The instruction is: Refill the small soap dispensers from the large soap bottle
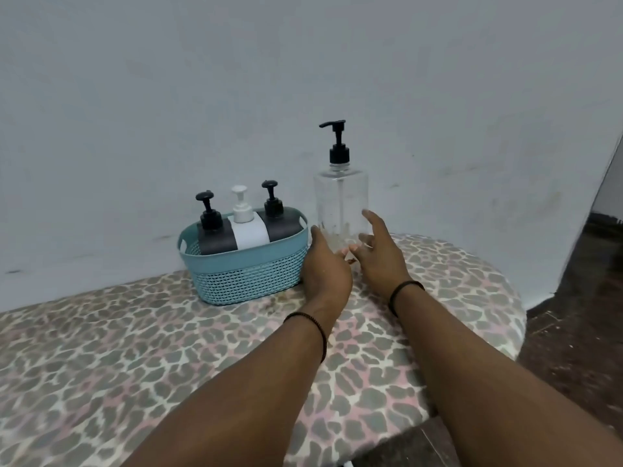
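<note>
Three small dispensers stand in one blue basket: a dark one on the left, a white one in the middle, and another dark one on the right. The two dark ones have black pumps and the white one has a white pump. The basket sits on a table with a spotted cloth, close to a pale wall.

One big clear bottle with a black pump stands upright just to the right of the basket. It looks nearly empty.

Two hands reach for the big bottle, one on each side of its bottom part. The left hand is between the basket and the bottle, with its thumb up by the bottle's side. The right hand has its fingers spread loose, with one finger by the bottle's right side. Neither hand has closed around the bottle, and I cannot tell if they touch it. Each wrist has one thin black band
</note>
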